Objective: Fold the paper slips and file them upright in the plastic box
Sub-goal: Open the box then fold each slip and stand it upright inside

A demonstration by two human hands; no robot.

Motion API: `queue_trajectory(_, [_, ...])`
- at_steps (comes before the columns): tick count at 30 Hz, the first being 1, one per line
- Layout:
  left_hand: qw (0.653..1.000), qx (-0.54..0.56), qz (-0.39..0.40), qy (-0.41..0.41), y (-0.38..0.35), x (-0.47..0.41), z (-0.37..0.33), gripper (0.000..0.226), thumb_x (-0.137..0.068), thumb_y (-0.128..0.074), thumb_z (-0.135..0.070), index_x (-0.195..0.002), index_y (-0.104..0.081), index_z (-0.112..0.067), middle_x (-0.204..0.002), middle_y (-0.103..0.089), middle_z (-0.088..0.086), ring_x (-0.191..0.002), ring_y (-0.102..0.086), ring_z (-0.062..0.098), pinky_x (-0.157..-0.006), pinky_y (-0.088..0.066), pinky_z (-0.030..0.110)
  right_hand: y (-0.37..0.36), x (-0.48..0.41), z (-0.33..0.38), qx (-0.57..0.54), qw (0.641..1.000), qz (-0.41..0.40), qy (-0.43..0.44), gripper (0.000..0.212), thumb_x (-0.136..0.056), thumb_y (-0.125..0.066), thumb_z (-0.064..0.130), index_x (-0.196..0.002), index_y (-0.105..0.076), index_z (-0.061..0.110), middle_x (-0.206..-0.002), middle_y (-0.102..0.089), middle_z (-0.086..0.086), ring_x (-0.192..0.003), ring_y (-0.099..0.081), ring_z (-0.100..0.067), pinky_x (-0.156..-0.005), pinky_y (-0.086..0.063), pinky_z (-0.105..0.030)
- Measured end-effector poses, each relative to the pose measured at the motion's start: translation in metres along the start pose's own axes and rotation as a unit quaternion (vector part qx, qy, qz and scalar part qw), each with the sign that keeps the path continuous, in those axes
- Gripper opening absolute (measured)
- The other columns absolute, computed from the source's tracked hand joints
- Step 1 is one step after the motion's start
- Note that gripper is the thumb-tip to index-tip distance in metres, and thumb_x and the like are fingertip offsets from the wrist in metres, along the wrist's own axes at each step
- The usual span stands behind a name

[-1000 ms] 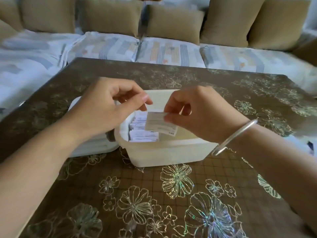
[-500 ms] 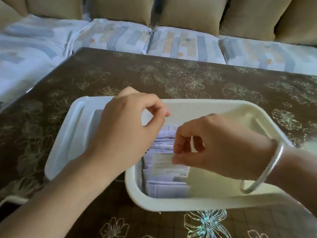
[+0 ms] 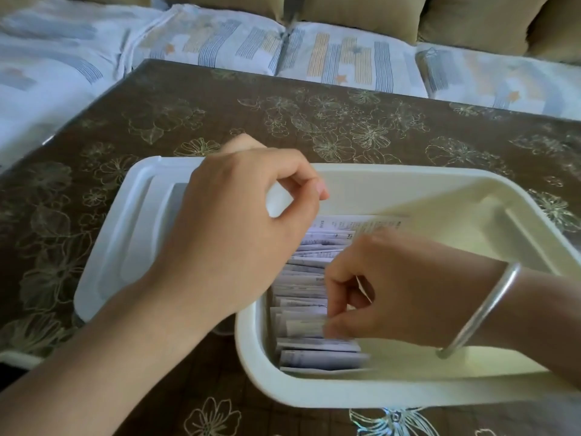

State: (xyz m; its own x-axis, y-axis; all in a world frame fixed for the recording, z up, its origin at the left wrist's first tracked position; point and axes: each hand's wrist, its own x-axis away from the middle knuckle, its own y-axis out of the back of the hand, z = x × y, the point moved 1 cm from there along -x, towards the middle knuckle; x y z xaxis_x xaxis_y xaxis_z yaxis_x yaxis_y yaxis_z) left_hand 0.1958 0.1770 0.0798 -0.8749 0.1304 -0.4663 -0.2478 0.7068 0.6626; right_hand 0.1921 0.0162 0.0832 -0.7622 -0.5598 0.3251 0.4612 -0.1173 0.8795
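A white plastic box (image 3: 408,173) stands on the table, with a row of several folded paper slips (image 3: 311,272) filed upright along its left side. My right hand (image 3: 402,287) reaches down into the box, and its fingertips pinch a folded slip (image 3: 303,327) among the front slips; this area is motion-blurred. My left hand (image 3: 239,234) hovers over the box's left rim with loosely curled fingers and nothing in it. The right half of the box holds no slips.
The box's white lid (image 3: 132,231) lies flat just left of the box, partly under my left hand. The brown flower-patterned table (image 3: 220,114) extends all around. A sofa with patterned cushions (image 3: 345,55) lies beyond the far edge. A silver bangle (image 3: 481,309) circles my right wrist.
My right hand has carried the folded slip from above the box down into the row of slips. My left hand let go of it and stays above the left rim. The view moved closer.
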Motion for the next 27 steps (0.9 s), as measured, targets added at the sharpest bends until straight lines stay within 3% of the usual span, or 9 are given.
queue_trajectory(6, [1.000, -0.002, -0.005, -0.001, 0.001, 0.002, -0.001, 0.017, -0.087, -0.058, -0.029, -0.080, -0.072, -0.032, -0.073, -0.065, -0.021, -0.095, -0.055, 0.004, -0.079, -0.040, 0.014, -0.007, -0.005, 0.001, 0.013, 0.999, 0.028, 0.013, 0.013, -0.080, -0.067, 0.048, -0.084, -0.073, 0.037, -0.067, -0.065, 0.022, -0.056, -0.052, 0.002, -0.062, -0.044, -0.016])
queue_trajectory(11, [1.000, 0.001, -0.011, -0.001, -0.001, 0.001, 0.001, 0.018, -0.087, -0.056, -0.030, -0.081, -0.073, -0.030, -0.072, -0.066, -0.018, -0.093, -0.056, 0.007, -0.079, -0.044, 0.030, -0.003, -0.006, -0.006, -0.079, 0.996, 0.043, 0.008, 0.014, -0.087, -0.065, 0.038, -0.083, -0.075, 0.028, -0.063, -0.069, 0.020, -0.043, -0.049, 0.001, -0.051, -0.037, -0.010])
queue_trajectory(16, [0.996, -0.073, 0.000, -0.052, 0.008, 0.000, -0.012, 0.021, -0.089, -0.055, -0.029, -0.081, -0.073, -0.025, -0.071, -0.066, -0.015, -0.077, -0.058, 0.017, -0.070, -0.043, 0.034, 0.028, 0.042, -0.019, -0.180, 0.969, -0.164, -0.032, 0.014, -0.080, -0.063, 0.039, -0.081, -0.073, 0.028, -0.058, -0.068, 0.010, -0.044, -0.044, -0.007, -0.046, -0.037, -0.019])
queue_trajectory(20, [0.991, -0.077, 0.019, -0.108, 0.006, 0.002, -0.062, 0.023, -0.087, -0.053, -0.030, -0.079, -0.073, -0.024, -0.068, -0.064, -0.013, -0.072, -0.055, 0.017, -0.065, -0.026, 0.028, 0.023, 0.112, -0.028, -0.264, 0.908, -0.321, -0.057, 0.009, -0.083, -0.064, 0.026, -0.082, -0.073, 0.028, -0.056, -0.066, 0.002, -0.041, -0.039, -0.007, -0.040, -0.032, -0.014])
queue_trajectory(22, [0.989, -0.047, 0.036, -0.133, -0.003, 0.012, -0.094, 0.022, -0.089, -0.055, -0.031, -0.079, -0.073, -0.024, -0.069, -0.064, -0.013, -0.070, -0.053, 0.012, -0.063, -0.028, 0.027, 0.006, 0.144, -0.041, -0.279, 0.874, -0.389, -0.087, 0.011, -0.086, -0.065, 0.015, -0.085, -0.072, 0.024, -0.056, -0.065, -0.002, -0.041, -0.043, -0.006, -0.040, -0.034, -0.012])
queue_trajectory(25, [0.987, -0.005, 0.058, -0.149, -0.025, 0.035, -0.126, 0.018, -0.090, -0.060, -0.027, -0.077, -0.073, -0.024, -0.071, -0.067, -0.011, -0.067, -0.055, 0.008, -0.063, -0.040, 0.023, -0.036, 0.181, -0.070, -0.229, 0.851, -0.441, -0.174, 0.014, -0.085, -0.068, 0.014, -0.082, -0.068, 0.028, -0.059, -0.066, 0.000, -0.048, -0.054, -0.009, -0.048, -0.044, -0.020])
queue_trajectory(27, [0.988, 0.000, 0.041, -0.150, -0.041, 0.058, -0.147, 0.017, -0.089, -0.062, -0.024, -0.075, -0.072, -0.023, -0.068, -0.066, -0.010, -0.065, -0.055, 0.010, -0.066, -0.039, 0.027, -0.067, 0.209, -0.096, -0.087, 0.852, -0.447, -0.260, 0.013, -0.084, -0.070, 0.023, -0.084, -0.065, 0.036, -0.078, -0.071, 0.007, -0.076, -0.065, -0.019, -0.065, -0.048, -0.031])
